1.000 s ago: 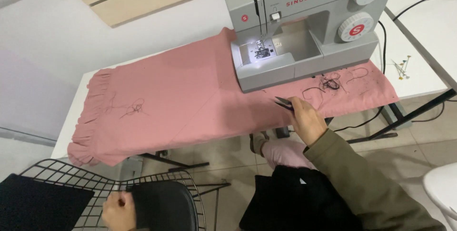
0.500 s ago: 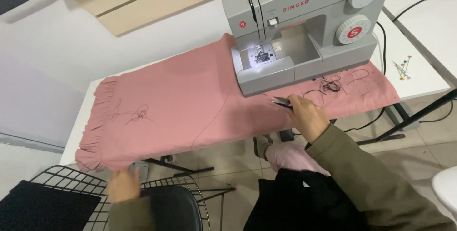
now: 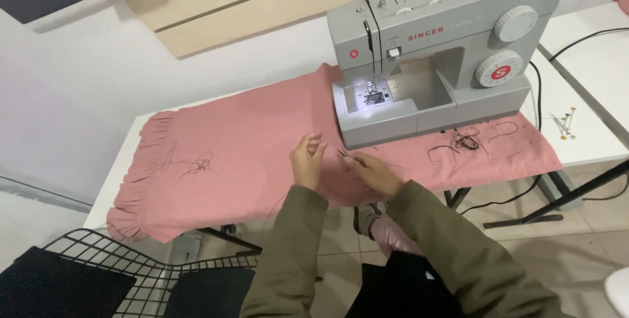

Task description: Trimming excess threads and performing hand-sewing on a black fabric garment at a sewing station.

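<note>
Pinching a small dark tool [image 3: 345, 155], the right hand [image 3: 375, 172] was held over pink fabric [image 3: 249, 154] spread flat on the bench [image 3: 590, 141]; left hand [image 3: 308, 160] fingers were loosely spread, empty.

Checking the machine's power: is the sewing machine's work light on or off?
On. The needle plate area of the grey sewing machine glows bright white beneath the needle.

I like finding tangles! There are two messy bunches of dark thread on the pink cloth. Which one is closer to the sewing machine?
The thread tangle on the right, just in front of the grey sewing machine. The other tangle lies far left, near the ruffled edge of the pink cloth.
</note>
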